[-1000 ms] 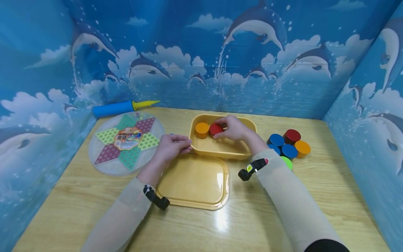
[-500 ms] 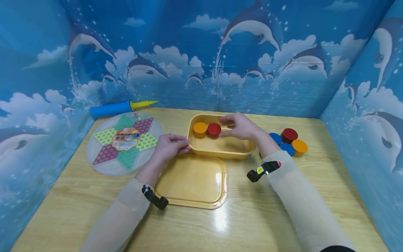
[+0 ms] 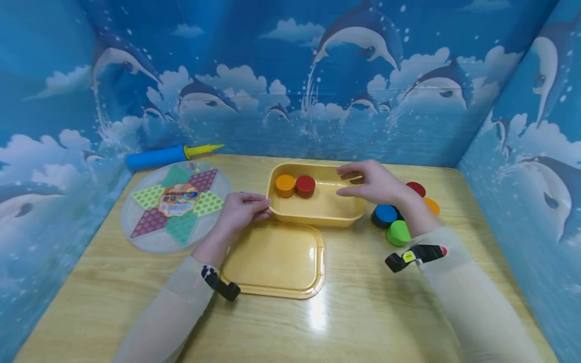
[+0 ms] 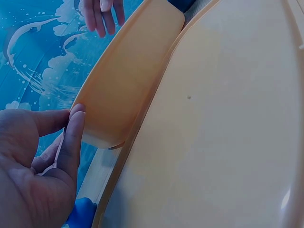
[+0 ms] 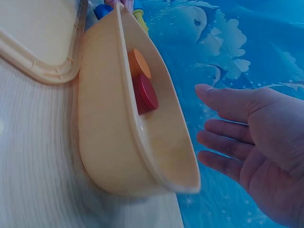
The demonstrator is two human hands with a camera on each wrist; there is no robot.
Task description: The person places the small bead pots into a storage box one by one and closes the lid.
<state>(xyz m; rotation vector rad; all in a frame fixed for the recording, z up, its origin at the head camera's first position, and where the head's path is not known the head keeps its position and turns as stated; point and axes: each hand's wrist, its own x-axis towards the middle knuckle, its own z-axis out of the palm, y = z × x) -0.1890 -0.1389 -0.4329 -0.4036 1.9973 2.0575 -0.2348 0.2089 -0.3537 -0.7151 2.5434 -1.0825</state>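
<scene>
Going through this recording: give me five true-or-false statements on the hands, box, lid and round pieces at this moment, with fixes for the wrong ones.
1. An orange piece and a red piece sit side by side inside the box. True.
2. The right hand is gripping the red piece. False: it holds nothing.
3. The left hand pinches the edge of the box. True.
4. The lid covers the box. False: it lies flat, nearer the person than the box.
5. The green piece is inside the box. False: it is outside, to the right in the head view.
</scene>
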